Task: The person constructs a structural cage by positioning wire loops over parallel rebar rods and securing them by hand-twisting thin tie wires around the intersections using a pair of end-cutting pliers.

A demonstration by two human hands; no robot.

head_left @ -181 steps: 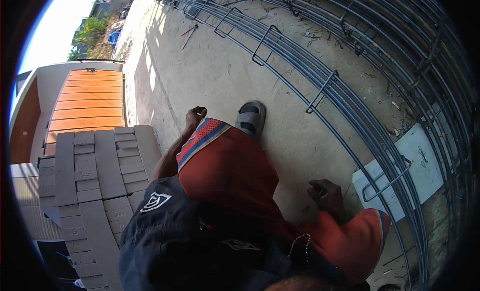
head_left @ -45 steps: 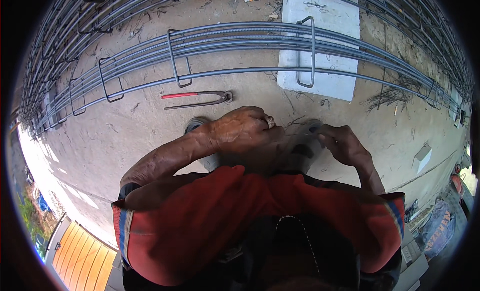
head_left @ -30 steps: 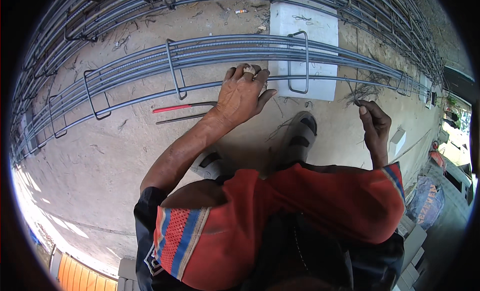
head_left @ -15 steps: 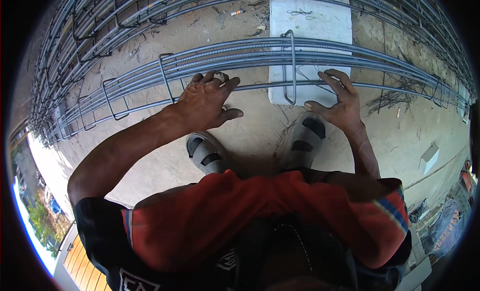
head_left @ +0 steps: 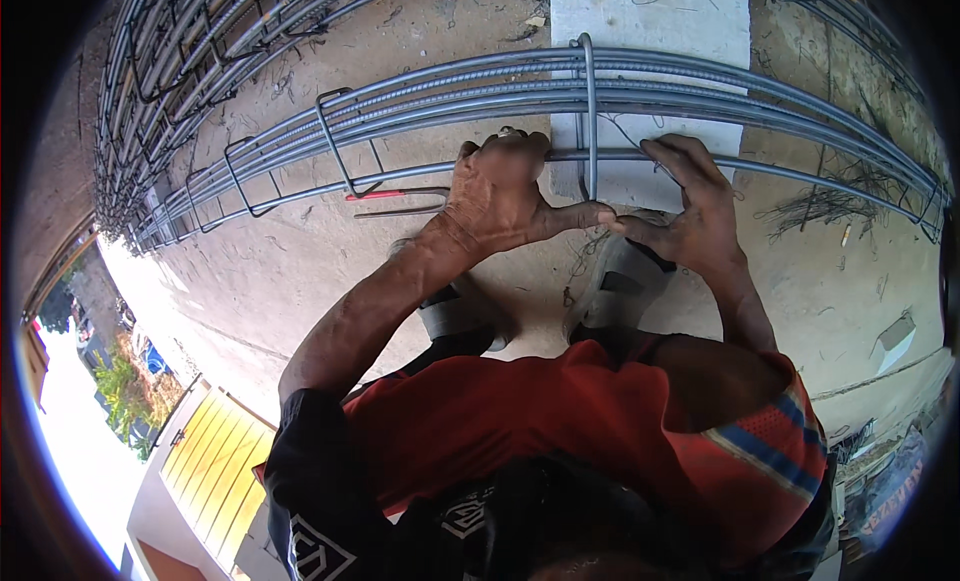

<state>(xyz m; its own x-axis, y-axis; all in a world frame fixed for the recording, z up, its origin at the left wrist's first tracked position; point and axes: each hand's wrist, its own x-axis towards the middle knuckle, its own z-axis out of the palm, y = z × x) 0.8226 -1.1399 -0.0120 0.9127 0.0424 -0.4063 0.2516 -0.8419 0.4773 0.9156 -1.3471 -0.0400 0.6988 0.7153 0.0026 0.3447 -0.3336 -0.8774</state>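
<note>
A long cage of grey steel bars lies across in front of me, with a bent stirrup standing around it near the middle. My left hand curls its fingers over the nearest bar, left of the stirrup. On the right of the stirrup, my right hand has its fingers hooked over the same bar. Both thumbs stretch inward, their tips meeting or nearly so by the stirrup's lower end. A thin wire runs toward my right fingertips. Beside my left wrist lies a two-handled tool, partly red.
More bar cages are stacked at the far left. A pale board lies under the cage. Loose tie wire lies on the right, near a grey block. My sandals stand close behind the cage.
My left hand has slid right along the bar toward the stirrup, uncovering the two-handled tool. The thumbs, apart before, have come together. The view has shifted somewhat.
</note>
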